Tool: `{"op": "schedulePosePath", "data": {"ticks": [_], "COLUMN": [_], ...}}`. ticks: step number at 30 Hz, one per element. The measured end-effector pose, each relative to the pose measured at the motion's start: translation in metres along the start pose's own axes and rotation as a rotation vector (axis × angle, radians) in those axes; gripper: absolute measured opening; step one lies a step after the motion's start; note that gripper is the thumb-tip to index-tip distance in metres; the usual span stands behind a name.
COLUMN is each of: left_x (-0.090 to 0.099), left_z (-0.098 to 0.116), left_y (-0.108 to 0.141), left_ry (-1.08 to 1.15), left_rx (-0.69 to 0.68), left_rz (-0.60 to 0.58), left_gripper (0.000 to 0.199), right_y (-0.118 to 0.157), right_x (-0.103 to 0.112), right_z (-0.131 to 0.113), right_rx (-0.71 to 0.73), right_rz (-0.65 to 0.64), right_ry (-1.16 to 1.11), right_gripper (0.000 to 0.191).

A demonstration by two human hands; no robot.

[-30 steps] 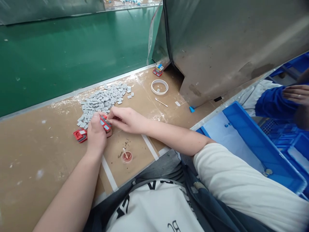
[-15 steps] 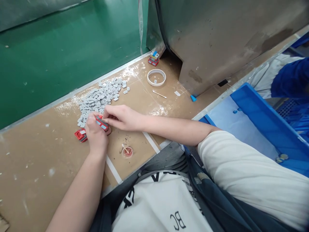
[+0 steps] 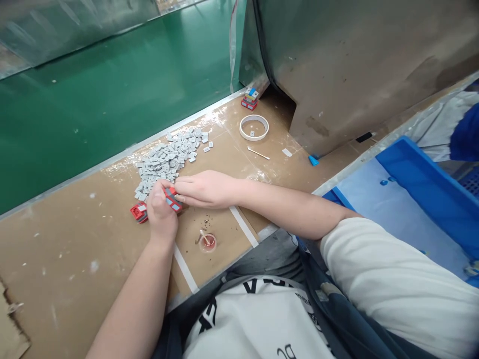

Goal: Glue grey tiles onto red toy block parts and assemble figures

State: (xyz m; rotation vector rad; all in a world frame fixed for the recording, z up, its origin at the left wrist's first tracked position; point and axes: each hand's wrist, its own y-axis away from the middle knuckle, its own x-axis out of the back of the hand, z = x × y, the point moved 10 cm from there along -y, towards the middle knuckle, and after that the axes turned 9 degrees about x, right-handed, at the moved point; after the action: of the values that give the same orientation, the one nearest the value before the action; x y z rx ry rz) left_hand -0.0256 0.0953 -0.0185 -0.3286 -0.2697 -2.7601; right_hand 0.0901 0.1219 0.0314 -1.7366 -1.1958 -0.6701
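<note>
My left hand (image 3: 160, 212) is closed round a red and grey toy vehicle (image 3: 172, 200) with pale blue windows, low over the table beside a heap of small grey tiles (image 3: 160, 159). A red block-like part (image 3: 139, 212) shows on the far side of that hand; whether it belongs to the same toy I cannot tell. My right hand (image 3: 205, 189) lies against the toy's right end, its fingers stretched out and side by side. Its fingertips are partly hidden by the toy. Nearer me stands a small cup of reddish liquid (image 3: 208, 243) with a swab in it.
Farther back are a white tape ring (image 3: 254, 128) with one tile inside, a cotton swab (image 3: 259, 152) and another red toy (image 3: 250, 99). A metal housing (image 3: 337, 75) borders the table. At right sits a blue bin (image 3: 422, 169), with a person's blue sleeve (image 3: 466, 134) beyond it.
My right hand's fingers, bent in a pinch at the toy before, have straightened against its end. My left hand keeps its hold. The whole view has shifted, so things appear farther right and slightly lower.
</note>
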Motion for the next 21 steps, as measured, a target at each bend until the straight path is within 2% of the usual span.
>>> {"op": "schedulePosePath", "data": {"ticks": [6, 11, 16, 19, 21], "left_x": [0.004, 0.007, 0.011, 0.01, 0.005], "left_z": [0.019, 0.02, 0.018, 0.018, 0.017], "left_y": [0.009, 0.013, 0.015, 0.014, 0.012], "left_ry": [0.048, -0.032, -0.054, 0.036, 0.126], "left_rx": [-0.161, -0.181, -0.212, -0.205, -0.164], "left_rz": [0.02, 0.012, 0.005, -0.018, -0.057], "left_gripper": [0.052, 0.056, 0.054, 0.051, 0.052], "right_y": [-0.001, 0.0, 0.001, 0.001, 0.001], "right_x": [-0.006, -0.011, -0.011, -0.008, -0.007], "right_z": [-0.008, -0.007, -0.006, -0.007, -0.009], "right_rx": [0.037, 0.001, 0.02, 0.041, 0.058], "right_rz": [-0.048, -0.038, 0.009, 0.008, -0.015], "right_ry": [0.067, -0.126, -0.363, -0.378, -0.306], "right_gripper": [0.033, 0.023, 0.026, 0.03, 0.031]}}
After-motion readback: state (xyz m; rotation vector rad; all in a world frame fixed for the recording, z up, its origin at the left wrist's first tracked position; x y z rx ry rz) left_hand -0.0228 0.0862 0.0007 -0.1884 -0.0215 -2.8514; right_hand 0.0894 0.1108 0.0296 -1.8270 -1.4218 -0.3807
